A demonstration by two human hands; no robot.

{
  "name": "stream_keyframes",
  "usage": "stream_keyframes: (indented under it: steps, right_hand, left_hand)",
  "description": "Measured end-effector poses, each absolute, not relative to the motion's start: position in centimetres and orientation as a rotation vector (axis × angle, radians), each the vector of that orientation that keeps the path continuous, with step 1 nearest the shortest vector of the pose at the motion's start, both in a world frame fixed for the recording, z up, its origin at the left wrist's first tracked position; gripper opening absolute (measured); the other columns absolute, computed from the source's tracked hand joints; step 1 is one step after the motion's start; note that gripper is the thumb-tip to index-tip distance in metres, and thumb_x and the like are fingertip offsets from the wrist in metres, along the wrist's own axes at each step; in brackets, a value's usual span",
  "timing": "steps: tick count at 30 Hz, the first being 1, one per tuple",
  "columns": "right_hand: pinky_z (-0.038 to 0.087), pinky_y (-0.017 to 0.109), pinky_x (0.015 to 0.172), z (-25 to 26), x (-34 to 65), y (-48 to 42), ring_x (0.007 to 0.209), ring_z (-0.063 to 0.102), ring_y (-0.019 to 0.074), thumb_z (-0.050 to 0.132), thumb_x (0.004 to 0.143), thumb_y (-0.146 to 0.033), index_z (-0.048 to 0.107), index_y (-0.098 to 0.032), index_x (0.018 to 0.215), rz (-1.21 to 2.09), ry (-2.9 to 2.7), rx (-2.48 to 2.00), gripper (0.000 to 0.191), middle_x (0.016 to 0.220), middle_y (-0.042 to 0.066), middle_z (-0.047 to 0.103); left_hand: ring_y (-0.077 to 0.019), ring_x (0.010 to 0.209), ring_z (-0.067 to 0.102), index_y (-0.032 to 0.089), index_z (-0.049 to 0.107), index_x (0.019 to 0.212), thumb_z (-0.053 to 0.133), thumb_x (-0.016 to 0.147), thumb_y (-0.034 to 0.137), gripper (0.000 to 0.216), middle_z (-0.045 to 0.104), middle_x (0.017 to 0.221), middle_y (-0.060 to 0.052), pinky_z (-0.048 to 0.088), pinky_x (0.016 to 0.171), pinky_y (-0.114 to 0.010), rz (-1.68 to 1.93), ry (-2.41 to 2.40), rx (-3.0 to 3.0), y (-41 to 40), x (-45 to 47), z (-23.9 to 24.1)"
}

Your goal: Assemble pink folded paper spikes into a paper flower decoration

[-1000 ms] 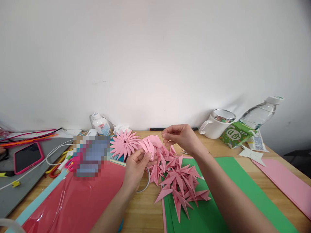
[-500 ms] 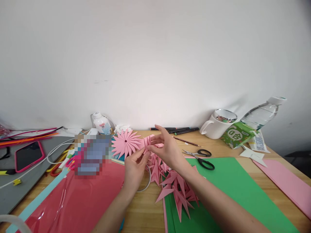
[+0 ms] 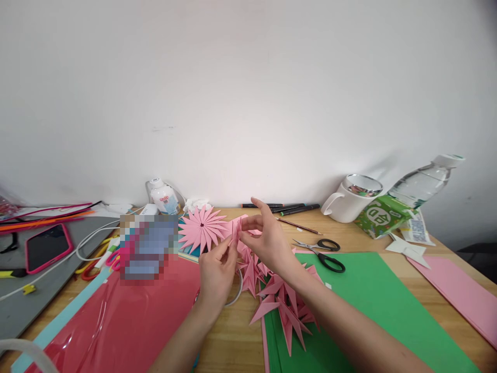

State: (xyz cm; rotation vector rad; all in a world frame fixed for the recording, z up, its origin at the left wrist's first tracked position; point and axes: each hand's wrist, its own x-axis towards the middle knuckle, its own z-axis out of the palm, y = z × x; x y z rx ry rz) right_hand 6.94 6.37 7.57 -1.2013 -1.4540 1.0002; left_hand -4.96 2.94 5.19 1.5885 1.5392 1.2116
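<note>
My left hand (image 3: 216, 269) and my right hand (image 3: 266, 239) meet over the desk and both pinch a small folded pink paper piece (image 3: 235, 228) between fingertips. My right index finger sticks up. Just left of the hands lies a round pink paper flower (image 3: 202, 227) with many pointed petals. Below and right of the hands, a pile of folded pink pointed pieces (image 3: 281, 300) rests partly on a green sheet (image 3: 373, 305).
Black-handled scissors (image 3: 324, 255) and pens (image 3: 289, 209) lie behind the green sheet. A white mug (image 3: 351, 199), green box (image 3: 378, 215) and water bottle (image 3: 421, 181) stand at the right. Red sheet (image 3: 124, 321), phone (image 3: 46, 247), glue bottle (image 3: 163, 198) and cables are at the left.
My right hand came in from the right to meet my left hand at the pink piece, uncovering the scissors. Over the last half second the hands barely moved.
</note>
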Motion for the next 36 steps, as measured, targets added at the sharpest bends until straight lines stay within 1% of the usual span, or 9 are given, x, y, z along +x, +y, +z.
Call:
stream_keyframes:
  steps: [3, 8, 11, 15, 21, 25, 28, 31, 36]
  right_hand:
    - [0.053, 0.036, 0.075, 7.8, 7.2, 6.5, 0.081, 0.063, 0.0169, 0.061, 0.07, -0.015, 0.029, -0.017, 0.13, 1.006, -1.43, -1.171, 0.067, 0.09, 0.006, 0.063]
    - [0.047, 0.037, 0.088, 9.3, 8.8, 6.5, 0.109, 0.052, 0.0197, 0.057, 0.081, -0.029, 0.058, -0.02, 0.083, 0.789, -1.643, -0.977, 0.01, 0.109, 0.008, 0.056]
    - [0.035, 0.039, 0.101, 10.1, 9.8, 6.4, 0.123, 0.04, 0.0201, 0.057, 0.083, -0.026, 0.06, -0.02, 0.076, 0.745, -1.997, -0.868, 0.009, 0.12, 0.008, 0.049]
    - [0.032, 0.044, 0.102, 9.8, 10.2, 6.5, 0.13, 0.03, 0.0229, 0.056, 0.083, -0.028, 0.061, -0.02, 0.08, 0.722, -2.216, -0.921, 0.01, 0.133, 0.009, 0.037]
    - [0.031, 0.049, 0.102, 9.2, 10.7, 7.3, 0.13, 0.03, 0.0254, 0.061, 0.08, -0.028, 0.064, -0.022, 0.081, 0.595, -2.16, -0.892, 0.006, 0.13, 0.008, 0.043]
    - [0.042, 0.042, 0.095, 8.9, 9.7, 7.1, 0.11, 0.051, 0.0225, 0.068, 0.073, -0.026, 0.067, -0.024, 0.088, 0.557, -1.892, -0.889, 0.015, 0.112, 0.007, 0.054]
    - [0.051, 0.037, 0.08, 7.6, 7.8, 6.5, 0.091, 0.058, 0.0194, 0.062, 0.077, -0.023, 0.067, -0.023, 0.085, 0.397, -1.634, -0.909, 0.009, 0.093, 0.006, 0.055]
    - [0.055, 0.031, 0.067, 5.7, 6.2, 6.1, 0.085, 0.058, 0.0165, 0.051, 0.082, -0.017, 0.062, -0.024, 0.096, 0.313, -1.639, -0.813, 0.019, 0.094, 0.007, 0.053]
    - [0.056, 0.027, 0.065, 4.1, 5.9, 6.2, 0.081, 0.059, 0.0135, 0.051, 0.083, -0.018, 0.051, -0.023, 0.103, 0.327, -1.767, -0.815, 0.021, 0.095, 0.005, 0.058]
  left_hand:
    - [-0.0107, 0.046, 0.049, 0.016, 0.065, 0.068, 0.049, 0.08, 0.034, 0.027, 0.055, 0.049, 0.002, 0.036, 0.049, -0.019, 1.26, 1.585, 1.582, 2.9, -5.1, 5.2]
    - [-0.0097, 0.043, 0.044, 0.016, 0.062, 0.057, 0.051, 0.076, 0.033, 0.028, 0.051, 0.044, 0.003, 0.032, 0.045, -0.019, 1.288, 1.63, 1.576, 3.0, -5.2, 5.2]
    - [-0.0087, 0.044, 0.041, 0.016, 0.063, 0.058, 0.05, 0.075, 0.03, 0.026, 0.049, 0.045, 0.004, 0.03, 0.045, -0.019, 1.255, 1.646, 1.635, 3.0, -5.3, 5.1]
    - [-0.008, 0.044, 0.038, 0.015, 0.062, 0.057, 0.05, 0.074, 0.029, 0.025, 0.039, 0.043, 0.005, 0.027, 0.045, -0.018, 1.248, 1.658, 1.71, 2.9, -5.2, 5.1]
    - [-0.008, 0.046, 0.034, 0.015, 0.061, 0.058, 0.044, 0.077, 0.027, 0.028, 0.039, 0.045, 0.004, 0.026, 0.046, -0.018, 1.184, 1.698, 1.781, 2.9, -5.2, 5.1]
    - [-0.008, 0.047, 0.027, 0.015, 0.056, 0.054, 0.044, 0.076, 0.025, 0.027, 0.033, 0.045, 0.004, 0.024, 0.046, -0.019, 1.176, 1.806, 1.83, 3.0, -5.3, 4.9]
    - [-0.0084, 0.048, 0.021, 0.015, 0.054, 0.051, 0.045, 0.074, 0.023, 0.025, 0.03, 0.045, 0.005, 0.022, 0.045, -0.019, 1.165, 1.909, 1.863, 3.2, -5.5, 4.8]
    - [-0.0091, 0.049, 0.017, 0.015, 0.054, 0.05, 0.047, 0.074, 0.024, 0.026, 0.03, 0.044, 0.005, 0.02, 0.044, -0.02, 1.132, 1.963, 1.894, 3.3, -5.7, 4.9]
    - [-0.0097, 0.049, 0.016, 0.015, 0.055, 0.05, 0.046, 0.076, 0.026, 0.029, 0.032, 0.044, 0.005, 0.02, 0.044, -0.02, 1.12, 1.999, 1.919, 3.4, -6.0, 5.1]
